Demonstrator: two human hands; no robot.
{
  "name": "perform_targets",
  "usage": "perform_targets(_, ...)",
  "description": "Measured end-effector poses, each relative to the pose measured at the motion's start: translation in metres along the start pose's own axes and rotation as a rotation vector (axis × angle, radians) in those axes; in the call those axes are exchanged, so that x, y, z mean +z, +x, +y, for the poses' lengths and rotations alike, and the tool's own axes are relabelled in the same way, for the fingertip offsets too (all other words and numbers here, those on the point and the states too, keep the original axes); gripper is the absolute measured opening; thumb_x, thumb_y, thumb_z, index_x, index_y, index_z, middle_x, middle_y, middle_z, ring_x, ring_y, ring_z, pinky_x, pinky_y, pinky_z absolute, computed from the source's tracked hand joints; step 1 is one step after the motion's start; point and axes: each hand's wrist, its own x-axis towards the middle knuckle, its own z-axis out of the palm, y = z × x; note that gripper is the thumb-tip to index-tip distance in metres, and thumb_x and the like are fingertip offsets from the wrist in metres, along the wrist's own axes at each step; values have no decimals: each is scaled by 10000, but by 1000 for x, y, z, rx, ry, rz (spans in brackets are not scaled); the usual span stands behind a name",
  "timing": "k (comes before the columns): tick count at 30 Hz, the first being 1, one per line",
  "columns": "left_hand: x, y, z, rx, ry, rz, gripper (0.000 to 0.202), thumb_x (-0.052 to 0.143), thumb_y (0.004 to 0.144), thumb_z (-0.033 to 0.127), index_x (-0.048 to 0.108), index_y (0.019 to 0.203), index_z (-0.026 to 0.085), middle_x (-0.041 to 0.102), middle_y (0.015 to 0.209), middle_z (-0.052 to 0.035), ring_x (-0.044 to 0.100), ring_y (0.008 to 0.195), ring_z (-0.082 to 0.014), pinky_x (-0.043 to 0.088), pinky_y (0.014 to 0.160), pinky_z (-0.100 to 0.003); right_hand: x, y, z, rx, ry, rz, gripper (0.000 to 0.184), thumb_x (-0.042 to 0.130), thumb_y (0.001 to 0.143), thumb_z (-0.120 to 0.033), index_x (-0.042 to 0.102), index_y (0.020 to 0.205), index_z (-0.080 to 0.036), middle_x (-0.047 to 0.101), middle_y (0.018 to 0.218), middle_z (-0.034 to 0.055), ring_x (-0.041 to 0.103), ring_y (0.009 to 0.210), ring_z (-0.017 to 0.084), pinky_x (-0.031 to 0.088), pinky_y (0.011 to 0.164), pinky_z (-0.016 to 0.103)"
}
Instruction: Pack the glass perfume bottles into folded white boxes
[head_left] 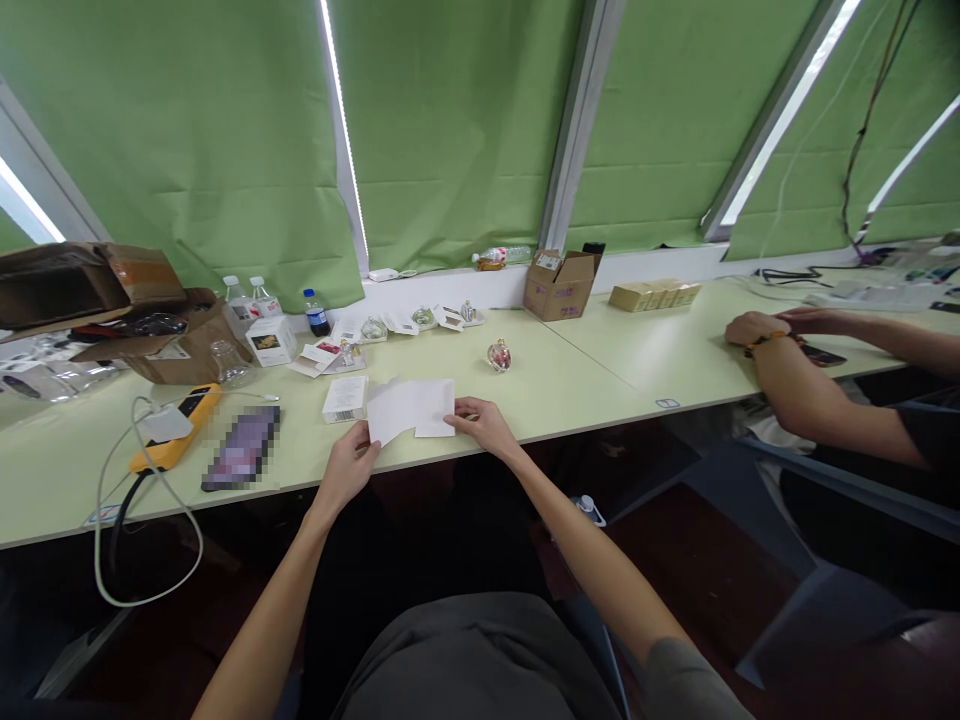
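White paper leaflet (409, 408), its layers overlapped or folded (hard to tell which), held over the pale green surface (592, 385) between both hands: left hand (346, 465) narrowed to a pinch on the left edge, right hand (484, 423) equally narrow, its fingers laid across the right edge, with the firmness of neither grip readable from this view. Light, level pinches at the edges, wrists low and palms off the sheet, judged the best handling for paper this thin, with less risk of creasing and the edges easier to keep aligned. Just beside the leaflet, a small white carton (345, 398) with a barcode label, lying flat. Farther off, a round glass bottle (499, 355) with a reddish tint, standing alone, and behind it a row of small glass bottles (423, 317) among paper cards. To the left, a yellow power strip (176, 427), a white cable (112, 520) and a dark phone (241, 448), its screen pixelated. Off to the right, a co-worker's hands (757, 330) over another dark phone (823, 355), a beaded bracelet on one wrist. Along the back, a cardboard carton (561, 285) against green blinds (450, 130).
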Motion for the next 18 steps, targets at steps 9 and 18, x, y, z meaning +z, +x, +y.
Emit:
perform_targets(9, 15, -7, 14, 19, 54, -63, 465, 495, 816, 237, 521, 1275, 171, 591, 1271, -98, 565, 1150, -236, 463, 938, -340, 5, -1, 0, -31, -6, -2, 429, 738, 683, -428, 695, 1004, -147, 721, 903, 81, 647, 738, 179, 499, 676, 289)
perform_targets(18, 22, -10, 17, 41, 30, -79, 447, 507, 806, 212, 520, 1252, 175, 588, 1269, -90, 553, 1155, -236, 449, 947, -359, 6, -2, -2, -51, 25, -28, 440, 733, 698, -436, 697, 1034, -155, 729, 960, 88, 684, 826, 216, 535, 742, 320)
